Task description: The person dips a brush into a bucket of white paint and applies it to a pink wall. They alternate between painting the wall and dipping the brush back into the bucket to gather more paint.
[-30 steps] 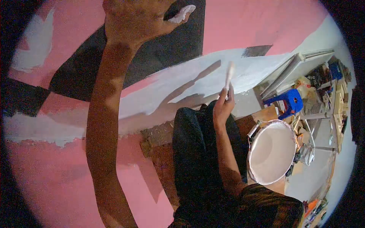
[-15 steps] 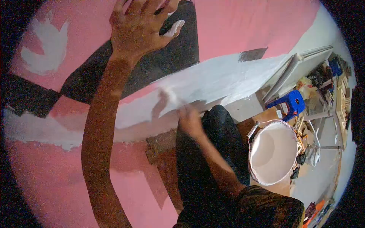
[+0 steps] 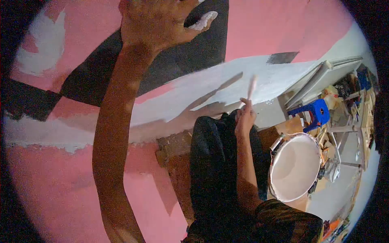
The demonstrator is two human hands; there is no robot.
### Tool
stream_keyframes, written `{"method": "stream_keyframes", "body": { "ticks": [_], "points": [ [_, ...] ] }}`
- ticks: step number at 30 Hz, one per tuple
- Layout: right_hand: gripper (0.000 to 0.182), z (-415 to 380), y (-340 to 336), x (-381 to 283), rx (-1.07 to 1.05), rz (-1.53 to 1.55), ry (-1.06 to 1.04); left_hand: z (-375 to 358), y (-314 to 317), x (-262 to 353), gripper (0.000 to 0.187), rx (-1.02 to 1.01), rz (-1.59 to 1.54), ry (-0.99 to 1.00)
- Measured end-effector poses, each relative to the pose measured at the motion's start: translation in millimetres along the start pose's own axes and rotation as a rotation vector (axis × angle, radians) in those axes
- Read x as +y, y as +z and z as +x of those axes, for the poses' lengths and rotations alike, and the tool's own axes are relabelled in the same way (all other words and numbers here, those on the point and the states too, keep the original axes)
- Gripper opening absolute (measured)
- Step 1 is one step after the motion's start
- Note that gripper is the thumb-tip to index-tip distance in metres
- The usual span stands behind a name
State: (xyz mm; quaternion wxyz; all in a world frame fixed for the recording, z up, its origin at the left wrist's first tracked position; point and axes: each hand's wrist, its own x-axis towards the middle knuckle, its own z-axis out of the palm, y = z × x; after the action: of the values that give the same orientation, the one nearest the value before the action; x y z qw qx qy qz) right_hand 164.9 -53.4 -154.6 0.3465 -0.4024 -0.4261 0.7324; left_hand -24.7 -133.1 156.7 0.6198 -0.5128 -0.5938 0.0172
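Observation:
My left hand (image 3: 158,22) is at the top of the view, against the wall over a black painted patch (image 3: 190,56). Its thumb is spread and smeared with white paint; the other fingertips are cut off by the frame edge. My right hand (image 3: 245,117) is closed around a slim paintbrush (image 3: 252,87), blurred by motion and pointing up toward the wall. Behind the brush runs a white painted band (image 3: 227,75) between pink areas (image 3: 263,28) of the wall. The brush and hand cast a shadow on that band.
A round bucket (image 3: 295,166) coated white inside stands right of my knees (image 3: 210,150). Beyond it are a blue plastic stool (image 3: 314,113), leaning panels (image 3: 324,73) and piled clutter. Cardboard (image 3: 279,127) lies near the bucket.
My right hand has moved away from the white band, to the right and slightly up, and the brush now shows. My left hand stays at the wall while the view has shifted slightly.

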Motion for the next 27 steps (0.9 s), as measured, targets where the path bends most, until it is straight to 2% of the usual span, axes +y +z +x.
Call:
{"method": "stream_keyframes", "body": {
  "ticks": [1,3,5,6,7,8,10,12,14,15,17,18,19,21,22,23,25,27],
  "points": [
    [0.037,1.6,-0.8,3.9,0.037,0.086,0.028,0.2,0.4,1.2,0.038,-0.011,0.004,-0.007],
    [0.033,4.1,11.3,24.3,0.025,-0.307,-0.292,-1.9,19.1,-10.6,0.039,0.128,0.118,0.105],
    [0.030,-17.2,30.1,53.6,-0.135,-0.705,-0.627,-6.2,27.6,-15.2,0.040,0.197,0.155,0.157],
    [0.029,-44.7,54.7,37.2,-0.357,-0.787,-0.356,-8.0,27.8,-16.4,0.041,0.194,0.146,0.155],
    [0.032,-79.4,73.3,26.5,-0.415,-0.680,-0.250,-5.4,24.7,-12.3,0.042,0.168,0.117,0.134],
    [0.035,-103.1,89.7,8.7,-0.556,-0.734,0.016,-2.6,21.3,-8.4,0.042,0.142,0.088,0.112],
    [0.037,-134.3,98.1,13.7,-0.893,-0.640,-0.114,0.7,2.8,0.7,0.043,0.036,-0.001,0.034],
    [0.036,-144.0,94.8,2.9,-0.943,-0.567,-0.036,-0.8,5.8,0.4,0.042,0.058,-0.007,0.033],
    [0.036,-126.8,86.0,8.9,-0.859,-0.578,-0.083,-0.5,6.4,-2.0,0.041,0.066,-0.010,0.030],
    [0.036,-92.8,72.7,37.2,-0.750,-0.628,-0.164,-0.6,5.1,-1.7,0.040,0.061,-0.010,0.022],
    [0.035,-20.9,24.9,39.1,-0.365,-0.836,-0.735,2.7,5.3,-1.2,0.039,0.072,-0.014,0.007],
    [0.027,-15.5,12.1,-14.7,-0.269,-0.845,-0.375,2.5,4.5,-0.8,0.039,0.076,-0.022,0.007],
    [0.028,5.4,0.5,-20.4,-0.092,-0.500,-0.090,1.4,4.4,-1.7,0.038,0.080,-0.027,0.005],
    [0.026,13.7,-10.4,-41.1,0.116,-0.087,0.010,-0.3,9.6,-4.3,0.038,0.130,-0.024,0.015],
    [0.027,18.2,-15.8,-51.6,0.230,0.121,0.026,-0.7,11.1,-4.2,0.038,0.157,-0.027,0.024],
    [0.027,39.6,-26.0,-24.1,0.210,-0.121,-0.206,-0.9,10.6,-3.5,0.038,0.154,-0.037,0.019],
    [0.029,43.3,-14.8,-3.9,0.141,-0.286,-0.309,-0.2,9.9,-3.5,0.037,0.149,-0.055,0.020],
    [0.033,20.7,32.0,26.2,0.035,-0.453,-0.410,1.5,7.6,-3.4,0.037,0.116,-0.043,0.016]
  ]
}}
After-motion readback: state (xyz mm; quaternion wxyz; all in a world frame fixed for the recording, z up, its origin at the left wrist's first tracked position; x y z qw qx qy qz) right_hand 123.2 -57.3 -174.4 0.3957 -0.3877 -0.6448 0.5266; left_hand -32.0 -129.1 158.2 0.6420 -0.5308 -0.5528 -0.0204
